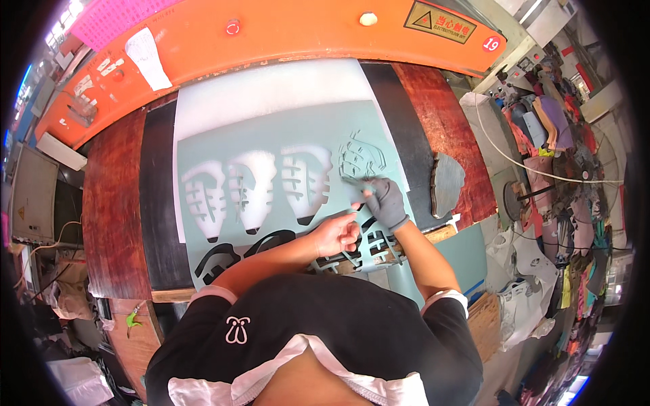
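A grey-green sheet (264,128) lies across a black work surface, with a row of shoe-upper-shaped openings (305,183) cut through it. At its right end, a cut pattern (362,157) still has strips of the material in it. My right hand (387,206), in a grey fingerless glove, is at the near edge of that pattern. Its thumb and fingers pinch a small grey-green piece (357,184), which is slightly blurred. My bare left hand (336,235) is just left of it, above the sheet, fingers curled; whatever they may hold is hidden.
An orange machine beam (298,30) with a red button spans the far side. A curved grey stack of cut pieces (447,186) rests on the right, by a red-brown board (433,108). Further right hang many coloured material scraps (548,122). A white underlayer (271,84) shows beyond the sheet.
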Available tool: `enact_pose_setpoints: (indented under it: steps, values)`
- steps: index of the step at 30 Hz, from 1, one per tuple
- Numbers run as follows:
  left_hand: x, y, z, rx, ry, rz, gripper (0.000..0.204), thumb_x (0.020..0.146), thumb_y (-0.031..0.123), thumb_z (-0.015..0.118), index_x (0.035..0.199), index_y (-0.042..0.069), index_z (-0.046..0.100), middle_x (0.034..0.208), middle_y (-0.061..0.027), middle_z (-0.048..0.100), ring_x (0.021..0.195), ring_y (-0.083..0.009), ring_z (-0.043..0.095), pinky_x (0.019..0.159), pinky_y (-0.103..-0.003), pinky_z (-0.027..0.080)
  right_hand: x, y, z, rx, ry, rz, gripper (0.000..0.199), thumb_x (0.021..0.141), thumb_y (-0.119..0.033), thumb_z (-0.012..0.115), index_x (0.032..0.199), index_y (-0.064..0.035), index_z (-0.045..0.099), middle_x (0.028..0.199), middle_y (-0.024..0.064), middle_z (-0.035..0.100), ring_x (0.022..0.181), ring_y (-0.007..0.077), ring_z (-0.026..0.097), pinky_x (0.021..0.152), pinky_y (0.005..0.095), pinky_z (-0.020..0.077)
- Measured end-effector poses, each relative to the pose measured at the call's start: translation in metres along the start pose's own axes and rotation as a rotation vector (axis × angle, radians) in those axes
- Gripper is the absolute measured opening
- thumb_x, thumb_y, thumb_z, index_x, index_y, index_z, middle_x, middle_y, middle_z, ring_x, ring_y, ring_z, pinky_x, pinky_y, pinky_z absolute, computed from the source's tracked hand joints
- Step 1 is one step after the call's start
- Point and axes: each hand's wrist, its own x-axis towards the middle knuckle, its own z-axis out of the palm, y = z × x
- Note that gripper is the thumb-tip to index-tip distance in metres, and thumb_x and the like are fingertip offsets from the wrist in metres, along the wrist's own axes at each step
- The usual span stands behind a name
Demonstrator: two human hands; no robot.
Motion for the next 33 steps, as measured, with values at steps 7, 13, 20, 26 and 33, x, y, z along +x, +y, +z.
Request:
enact_pose_setpoints:
  steps: [7, 13, 20, 26, 33]
  values:
    - [-0.046, 0.032, 0.04, 1.869, 0.263, 0.855, 0.037, 0.085, 0.025, 0.06, 0.117, 0.006, 0.054, 0.12, -0.0106, 0.054, 0.111, -0.0271, 0.051, 0.093, -0.041, 0.042, 0.062, 0.048, 0.008, 0.418, 0.198, 0.669, 0.031, 0.088, -0.028, 0.057, 0.076, 0.0, 0.057, 0.063, 0.0076, 0.052, 0.062, 0.0135, 0.049, 0.058, 0.0336, 0.0416]
    - [-0.014, 0.052, 0.001, 2.406, 0.448, 0.574, 0.056, 0.089, 0.035, 0.054, 0.136, 0.008, 0.039, 0.148, -0.0119, 0.027, 0.138, -0.0271, 0.022, 0.111, -0.048, 0.02, 0.125, 0.103, -0.016, 0.596, 0.55, 0.823, 0.035, 0.09, -0.027, 0.048, 0.073, 0.0016, 0.058, 0.061, 0.007, 0.053, 0.06, 0.013, 0.049, 0.057, 0.0326, 0.0408]
    - [-0.01, 0.049, -0.016, 2.415, 0.439, 0.777, 0.057, 0.089, 0.037, 0.052, 0.137, 0.009, 0.039, 0.148, -0.0121, 0.026, 0.138, -0.0273, 0.022, 0.11, -0.049, 0.019, 0.185, 0.153, -0.119, 0.543, 0.799, 0.761, 0.035, 0.09, -0.03, 0.043, 0.087, -0.0002, 0.061, 0.075, 0.0049, 0.058, 0.067, 0.0154, 0.054, 0.059, 0.0317, 0.0435]
    - [-0.008, 0.053, -0.017, 2.386, 0.41, 0.773, 0.055, 0.086, 0.035, 0.056, 0.133, 0.008, 0.043, 0.144, -0.0127, 0.033, 0.134, -0.0292, 0.03, 0.108, -0.049, 0.021, 0.185, 0.075, -0.15, 0.479, 0.658, 0.5, 0.033, 0.092, -0.032, 0.051, 0.089, -0.0003, 0.06, 0.079, 0.0013, 0.056, 0.074, 0.0079, 0.05, 0.063, 0.0257, 0.0418]
    - [-0.057, 0.092, 0.034, 1.682, 0.525, 1.529, 0.063, 0.077, 0.027, 0.069, 0.13, 0.005, 0.043, 0.135, -0.0185, 0.041, 0.124, -0.0342, 0.04, 0.099, -0.042, 0.038, 0.135, -0.028, -0.104, 0.93, 0.189, 0.53, 0.028, 0.095, -0.03, 0.05, 0.092, -0.0033, 0.059, 0.078, 0.002, 0.058, 0.069, 0.0084, 0.055, 0.062, 0.0243, 0.0449]
